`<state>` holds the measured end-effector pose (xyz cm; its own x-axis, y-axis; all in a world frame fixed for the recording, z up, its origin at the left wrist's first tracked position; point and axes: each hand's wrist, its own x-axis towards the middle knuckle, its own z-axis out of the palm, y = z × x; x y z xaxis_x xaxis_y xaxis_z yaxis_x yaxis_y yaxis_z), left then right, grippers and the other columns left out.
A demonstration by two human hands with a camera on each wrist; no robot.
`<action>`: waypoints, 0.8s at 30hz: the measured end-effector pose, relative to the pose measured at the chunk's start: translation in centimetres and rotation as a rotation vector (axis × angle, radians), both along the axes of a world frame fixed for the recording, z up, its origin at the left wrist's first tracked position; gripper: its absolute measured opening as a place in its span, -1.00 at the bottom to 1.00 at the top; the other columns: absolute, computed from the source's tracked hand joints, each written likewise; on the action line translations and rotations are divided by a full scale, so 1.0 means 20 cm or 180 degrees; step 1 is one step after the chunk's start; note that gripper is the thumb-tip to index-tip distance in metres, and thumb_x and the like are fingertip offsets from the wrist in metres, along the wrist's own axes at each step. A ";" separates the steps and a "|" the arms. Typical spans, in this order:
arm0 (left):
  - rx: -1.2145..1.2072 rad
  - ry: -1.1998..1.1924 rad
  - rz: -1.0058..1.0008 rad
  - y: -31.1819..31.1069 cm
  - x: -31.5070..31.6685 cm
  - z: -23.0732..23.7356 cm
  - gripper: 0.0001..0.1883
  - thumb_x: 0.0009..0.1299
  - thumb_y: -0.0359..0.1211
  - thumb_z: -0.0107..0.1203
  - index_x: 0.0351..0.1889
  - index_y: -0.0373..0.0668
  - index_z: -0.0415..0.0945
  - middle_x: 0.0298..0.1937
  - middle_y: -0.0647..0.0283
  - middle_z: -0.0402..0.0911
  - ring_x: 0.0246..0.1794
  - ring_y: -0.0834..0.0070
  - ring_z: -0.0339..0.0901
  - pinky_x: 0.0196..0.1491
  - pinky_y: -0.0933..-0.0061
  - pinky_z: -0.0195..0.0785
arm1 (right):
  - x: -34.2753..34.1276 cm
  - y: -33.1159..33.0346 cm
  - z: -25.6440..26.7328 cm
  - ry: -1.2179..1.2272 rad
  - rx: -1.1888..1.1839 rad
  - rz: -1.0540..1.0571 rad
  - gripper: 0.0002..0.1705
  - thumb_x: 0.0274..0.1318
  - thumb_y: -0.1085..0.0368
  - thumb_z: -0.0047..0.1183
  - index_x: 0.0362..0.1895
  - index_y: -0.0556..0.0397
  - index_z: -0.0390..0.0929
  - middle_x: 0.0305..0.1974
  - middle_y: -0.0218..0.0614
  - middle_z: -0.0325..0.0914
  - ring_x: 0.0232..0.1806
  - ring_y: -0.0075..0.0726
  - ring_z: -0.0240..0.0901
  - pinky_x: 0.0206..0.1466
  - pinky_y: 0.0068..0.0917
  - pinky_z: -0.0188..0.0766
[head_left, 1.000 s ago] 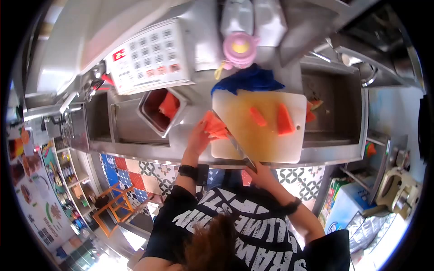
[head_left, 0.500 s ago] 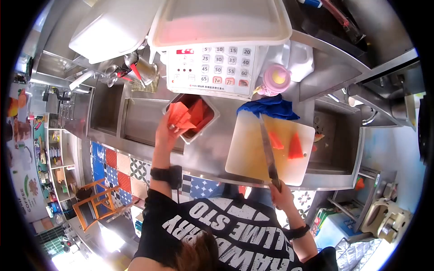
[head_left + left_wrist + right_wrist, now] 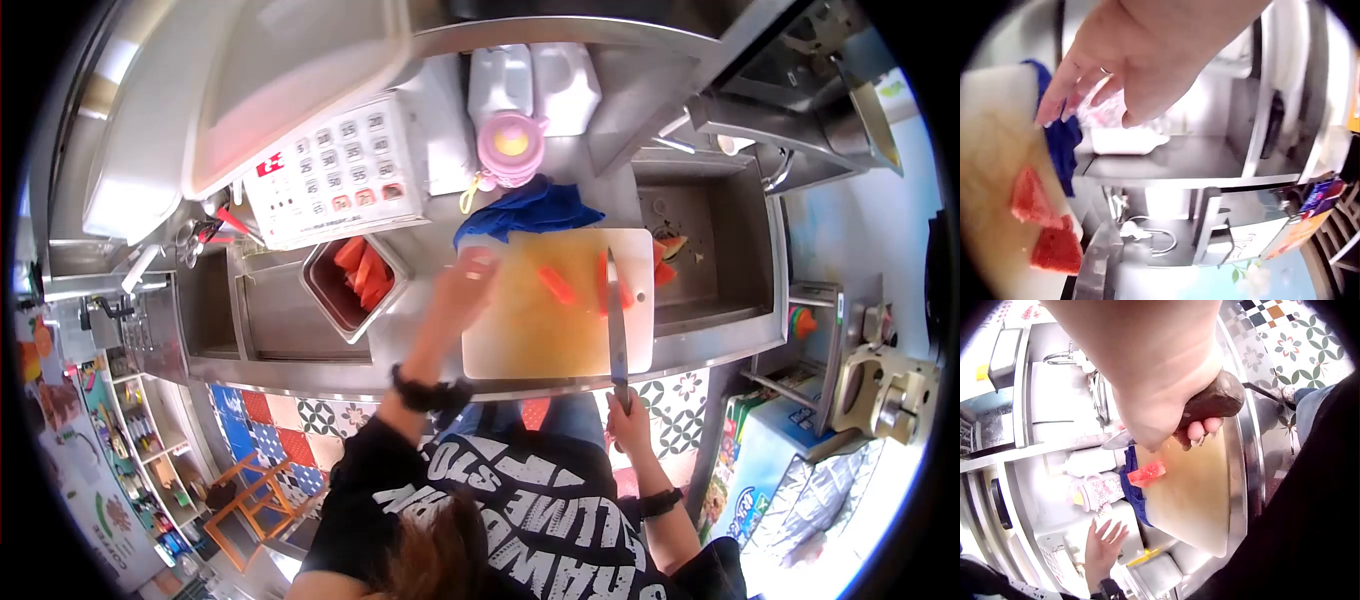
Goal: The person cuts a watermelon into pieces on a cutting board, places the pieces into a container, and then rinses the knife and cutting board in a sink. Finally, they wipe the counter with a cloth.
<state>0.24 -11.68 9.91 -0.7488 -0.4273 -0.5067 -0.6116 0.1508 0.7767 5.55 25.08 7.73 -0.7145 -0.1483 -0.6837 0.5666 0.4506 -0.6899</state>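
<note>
My right hand (image 3: 628,424) grips the dark handle of a kitchen knife (image 3: 616,335), whose blade reaches over the right part of a white cutting board (image 3: 500,345). Beneath the blade lies a red watermelon piece (image 3: 603,276), and a slimmer watermelon strip (image 3: 556,285) is left of it. My left hand (image 3: 462,292) hovers by the board's left edge, fingers loosely bent and holding nothing, as the left wrist view also shows of this hand (image 3: 1129,62). To the left, a metal container (image 3: 383,311) holds several watermelon slices (image 3: 372,278).
A blue cloth (image 3: 535,210) lies bunched along the board's far edge. Behind it stand a pink-lidded cup (image 3: 512,150) and white jugs (image 3: 565,88). A white machine with number keys (image 3: 335,180) sits behind the container. Watermelon scraps (image 3: 668,250) lie in the right sink (image 3: 715,215).
My left hand carried watermelon slices from the board to the metal container, let them go there and came back to the board. The knife has shifted right, over the remaining large watermelon piece.
</note>
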 end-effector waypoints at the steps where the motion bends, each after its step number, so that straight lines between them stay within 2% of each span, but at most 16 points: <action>1: -0.0097 -0.0231 -0.0144 0.08 -0.08 -0.16 -0.44 0.39 0.02 0.05 0.18 -0.16 0.30 -0.15 0.04 0.61 -0.23 0.24 0.64 -0.26 0.33 0.51 | -0.02 0.00 0.01 -0.0029 0.0037 -0.0052 -0.76 0.24 0.17 0.11 -0.31 0.05 0.41 -0.73 -0.46 0.34 -0.78 -0.59 0.26 -0.73 -0.59 0.14; 3: -0.0076 -0.0891 -0.0169 0.23 -0.25 -0.21 -0.30 0.32 0.11 0.09 0.19 -0.24 0.25 -0.20 -0.04 0.60 -0.20 0.26 0.65 -0.32 0.35 0.54 | -0.05 0.00 0.05 -0.0070 0.0134 -0.0172 -0.75 0.23 0.16 0.11 -0.31 0.06 0.41 -0.73 -0.44 0.36 -0.77 -0.58 0.28 -0.72 -0.58 0.16; 4: 0.0030 -0.0985 -0.0233 0.29 -0.31 -0.21 -0.30 0.31 0.08 0.12 0.18 -0.27 0.25 -0.21 -0.04 0.60 -0.18 0.24 0.65 -0.32 0.33 0.55 | -0.05 0.04 0.02 0.0007 0.0278 -0.0049 -0.73 0.23 0.13 0.10 -0.24 0.09 0.47 -0.73 -0.40 0.38 -0.72 -0.55 0.34 -0.64 -0.52 0.24; 7: 0.0524 -0.1161 -0.0285 0.41 -0.37 -0.22 -0.30 0.27 -0.04 0.22 0.18 -0.33 0.22 -0.18 -0.03 0.58 -0.19 0.23 0.64 -0.33 0.27 0.57 | -0.06 0.11 0.03 0.0147 0.0252 0.0318 -0.71 0.23 0.12 0.09 -0.26 0.10 0.46 -0.69 -0.35 0.43 -0.70 -0.54 0.39 -0.62 -0.49 0.27; 8: 0.0805 -0.1109 -0.0204 0.42 -0.36 -0.24 -0.31 0.26 -0.11 0.26 0.19 -0.32 0.19 -0.15 -0.01 0.56 -0.23 0.25 0.65 -0.33 0.25 0.58 | -0.08 0.13 0.03 0.0137 0.0405 0.0523 -0.67 0.23 0.08 0.09 -0.28 0.10 0.45 -0.65 -0.23 0.47 -0.66 -0.33 0.44 -0.57 -0.38 0.30; 9: 0.1083 -0.1051 -0.0115 0.41 -0.36 -0.26 -0.30 0.25 -0.18 0.29 0.21 -0.31 0.17 -0.11 0.02 0.55 -0.27 0.27 0.65 -0.33 0.24 0.58 | -0.07 0.16 0.01 0.0170 0.0455 0.0593 -0.66 0.22 0.06 0.10 -0.28 0.10 0.44 -0.64 -0.19 0.47 -0.65 -0.24 0.45 -0.55 -0.34 0.31; 11: 0.1296 -0.0803 -0.0051 0.33 -0.26 -0.47 -0.33 0.23 -0.30 0.31 0.22 -0.27 0.19 -0.09 0.04 0.55 -0.23 0.28 0.64 -0.26 0.26 0.58 | -0.05 0.21 -0.04 0.0237 0.0558 0.0750 -0.63 0.21 0.03 0.11 -0.28 0.10 0.43 -0.62 -0.12 0.48 -0.61 -0.05 0.46 -0.51 -0.27 0.32; 12: 0.1400 -0.0673 -0.0007 0.29 -0.21 -0.53 -0.34 0.22 -0.35 0.32 0.23 -0.25 0.19 -0.08 0.05 0.55 -0.21 0.28 0.64 -0.23 0.26 0.57 | -0.08 0.20 -0.02 0.0211 0.0466 0.0825 -0.62 0.20 0.01 0.11 -0.28 0.09 0.43 -0.58 -0.04 0.49 -0.52 0.14 0.46 -0.46 -0.19 0.33; 15: 0.1812 -0.0520 0.0171 0.27 -0.13 -0.47 -0.41 0.22 -0.46 0.28 0.21 -0.14 0.28 -0.07 0.07 0.58 -0.17 0.33 0.61 -0.23 0.35 0.54 | -0.10 0.23 -0.05 0.0372 0.0368 0.0952 -0.63 0.20 0.03 0.11 -0.29 0.09 0.42 -0.56 -0.01 0.50 -0.49 0.15 0.50 -0.45 -0.17 0.34; 18: 0.1973 -0.0328 0.0214 0.26 -0.06 -0.45 -0.41 0.23 -0.53 0.25 0.21 -0.09 0.28 -0.07 0.11 0.58 -0.16 0.38 0.59 -0.21 0.39 0.51 | -0.17 0.23 -0.01 0.0518 0.0388 0.1084 -0.62 0.20 0.02 0.10 -0.27 0.10 0.40 -0.54 0.03 0.51 -0.47 0.19 0.51 -0.43 -0.12 0.35; 21: 0.1714 0.0126 0.0593 0.28 -0.01 -0.43 -0.42 0.23 -0.50 0.26 0.20 -0.03 0.28 -0.05 0.14 0.57 -0.15 0.41 0.57 -0.22 0.42 0.49 | -0.21 0.24 -0.06 0.0477 0.0439 0.1185 -0.60 0.21 0.00 0.08 -0.25 0.09 0.40 -0.53 0.05 0.52 -0.45 0.25 0.50 -0.42 -0.06 0.35; 24: 0.1180 0.0262 0.0818 0.28 0.01 -0.42 -0.41 0.23 -0.45 0.28 0.20 -0.10 0.25 -0.02 0.13 0.53 -0.08 0.38 0.56 -0.12 0.35 0.51 | -0.27 0.20 -0.05 0.0583 0.0524 0.1284 -0.60 0.22 -0.01 0.06 -0.25 0.09 0.39 -0.51 0.07 0.53 -0.42 0.30 0.48 -0.41 -0.03 0.35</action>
<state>0.47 -6.13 1.61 -0.6863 -0.4056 -0.6037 -0.5268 -0.2950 0.7971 0.22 29.00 6.82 -0.7333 -0.3391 -0.5894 0.1993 0.7215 -0.6631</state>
